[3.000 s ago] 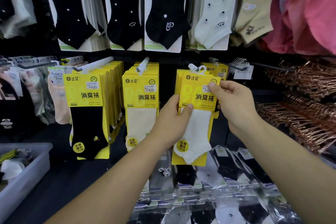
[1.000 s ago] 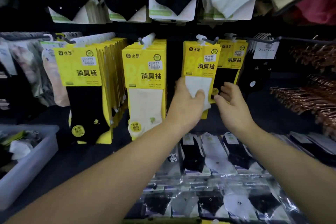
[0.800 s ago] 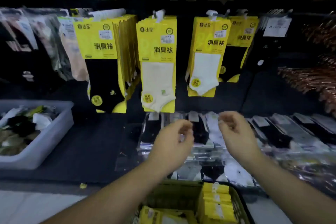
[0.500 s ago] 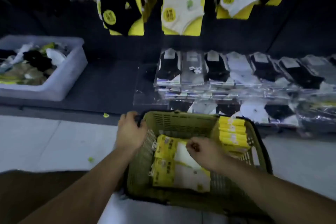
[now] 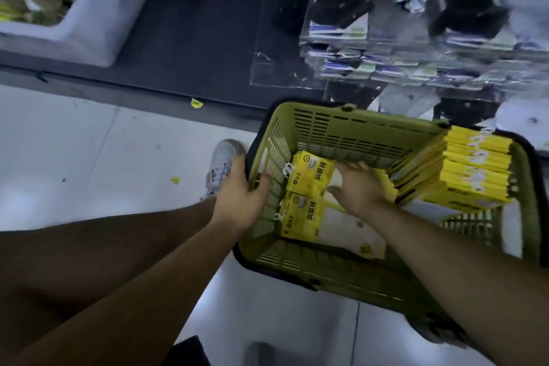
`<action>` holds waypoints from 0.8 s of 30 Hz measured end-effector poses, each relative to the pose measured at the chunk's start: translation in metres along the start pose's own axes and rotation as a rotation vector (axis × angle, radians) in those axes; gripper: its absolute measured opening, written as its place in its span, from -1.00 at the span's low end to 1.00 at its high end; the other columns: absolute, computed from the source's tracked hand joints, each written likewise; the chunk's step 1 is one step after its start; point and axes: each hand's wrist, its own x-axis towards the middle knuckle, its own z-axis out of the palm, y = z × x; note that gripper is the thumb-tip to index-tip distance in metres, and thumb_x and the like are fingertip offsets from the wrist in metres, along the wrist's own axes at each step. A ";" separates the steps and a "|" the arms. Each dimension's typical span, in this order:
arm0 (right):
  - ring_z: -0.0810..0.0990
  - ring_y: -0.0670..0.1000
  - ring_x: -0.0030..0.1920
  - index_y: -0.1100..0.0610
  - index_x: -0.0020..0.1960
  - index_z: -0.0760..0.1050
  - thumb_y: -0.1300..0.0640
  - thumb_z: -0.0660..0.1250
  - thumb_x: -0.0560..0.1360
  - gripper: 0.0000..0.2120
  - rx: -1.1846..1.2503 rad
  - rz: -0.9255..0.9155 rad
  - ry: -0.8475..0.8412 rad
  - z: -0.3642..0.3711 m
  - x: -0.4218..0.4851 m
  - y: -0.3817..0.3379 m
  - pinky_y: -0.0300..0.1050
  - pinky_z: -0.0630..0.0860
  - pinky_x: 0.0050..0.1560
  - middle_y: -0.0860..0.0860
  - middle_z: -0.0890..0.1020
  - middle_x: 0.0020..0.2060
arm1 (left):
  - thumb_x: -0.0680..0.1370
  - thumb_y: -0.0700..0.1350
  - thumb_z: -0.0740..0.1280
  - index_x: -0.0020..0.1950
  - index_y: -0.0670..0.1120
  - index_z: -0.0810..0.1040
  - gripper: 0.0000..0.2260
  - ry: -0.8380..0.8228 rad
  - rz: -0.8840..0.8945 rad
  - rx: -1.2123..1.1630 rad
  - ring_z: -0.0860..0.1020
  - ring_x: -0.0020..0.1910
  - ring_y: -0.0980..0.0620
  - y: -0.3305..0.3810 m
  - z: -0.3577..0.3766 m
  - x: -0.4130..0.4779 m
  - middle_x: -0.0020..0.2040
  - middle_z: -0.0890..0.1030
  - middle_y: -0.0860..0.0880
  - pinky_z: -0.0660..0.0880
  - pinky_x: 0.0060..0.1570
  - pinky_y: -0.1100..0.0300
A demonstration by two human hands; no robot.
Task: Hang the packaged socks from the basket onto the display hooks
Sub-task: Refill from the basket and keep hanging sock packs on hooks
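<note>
1. Since a second ago: the last pack is hung on its hook and both hands have dropped from the display to the basket (image 5: 356, 128) on the floor (image 5: 89, 157).
2. Left hand (image 5: 237, 190) grips the basket's left rim, steadying it.
3. Right hand (image 5: 359, 187) is inside, over the loose sock packs (image 5: 310, 175); can't tell if it's pinching one yet.
4. Stack of packs (image 5: 475, 172) at the basket's right side, so plenty is left to hang.
</note>
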 end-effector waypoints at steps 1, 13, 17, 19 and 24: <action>0.32 0.16 0.46 0.04 0.54 0.29 -0.15 0.36 0.55 -0.37 -0.044 -0.004 -0.022 0.001 0.004 0.001 0.03 0.30 0.36 0.03 0.44 0.47 | 0.68 0.07 0.34 0.24 0.13 0.42 -0.83 0.003 0.000 -0.005 0.58 -0.12 0.43 -0.002 0.000 0.000 -0.03 0.63 0.26 0.50 -0.12 0.28; 0.39 0.23 0.35 0.04 0.48 0.37 -0.02 0.40 0.58 -0.49 -0.092 -0.019 -0.105 0.025 -0.006 0.002 0.14 0.30 0.38 0.09 0.37 0.37 | 0.68 0.03 0.34 0.23 0.11 0.41 -0.83 -0.025 -0.008 -0.086 0.69 -0.12 0.20 -0.007 -0.001 0.003 0.00 0.70 0.10 0.70 0.02 -0.11; 0.40 0.21 0.36 0.04 0.46 0.38 -0.06 0.38 0.58 -0.50 -0.043 -0.033 -0.197 0.025 -0.010 0.004 0.08 0.36 0.33 0.08 0.48 0.38 | 0.68 0.03 0.34 0.24 0.10 0.42 -0.82 -0.031 -0.009 -0.094 0.70 -0.06 0.10 -0.007 -0.001 0.003 -0.01 0.69 0.10 0.68 0.06 -0.14; 0.42 0.19 0.35 0.04 0.42 0.44 -0.05 0.40 0.57 -0.54 0.033 -0.019 -0.227 0.022 -0.010 0.005 0.06 0.41 0.30 0.06 0.53 0.34 | 0.68 0.03 0.34 0.25 0.09 0.42 -0.82 -0.034 -0.009 -0.089 0.70 -0.06 0.09 -0.006 -0.001 0.002 -0.01 0.69 0.10 0.68 0.06 -0.16; 0.60 0.14 -0.03 0.05 -0.03 0.58 0.08 0.44 0.55 -0.93 0.436 0.015 -0.251 -0.010 -0.007 0.005 -0.05 0.47 -0.12 0.02 0.62 -0.08 | 0.68 -0.01 0.34 0.29 0.06 0.41 -0.78 -0.041 -0.033 -0.073 0.70 -0.03 0.02 -0.003 -0.003 0.002 0.01 0.69 0.08 0.67 0.09 -0.18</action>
